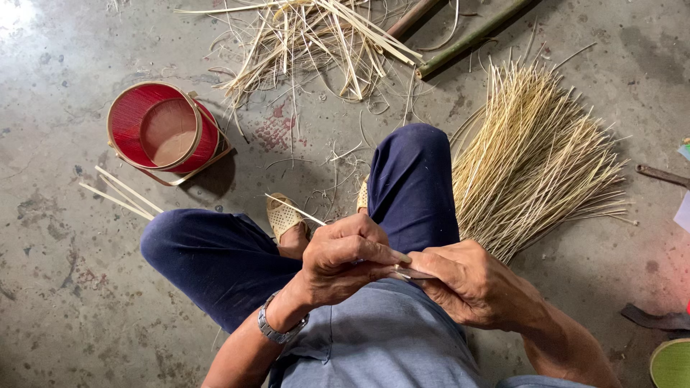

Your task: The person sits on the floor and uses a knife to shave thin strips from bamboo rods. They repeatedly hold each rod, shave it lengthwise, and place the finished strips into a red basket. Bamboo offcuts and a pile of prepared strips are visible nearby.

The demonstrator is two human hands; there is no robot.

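Presently pinching thin bamboo strip (298,210) in left hand (345,259), right hand (467,284) clamping small blade (411,273) against it, steadying over lap, near strip bundle (532,158) on concrete floor (57,287).

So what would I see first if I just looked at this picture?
Probably the two hands in the middle: the left hand and right hand meet over the lap, pinching a thin pale strip that sticks out up and to the left. Next, the bright red round container on the concrete floor at upper left, and the big fan of straw-coloured sticks on the right.
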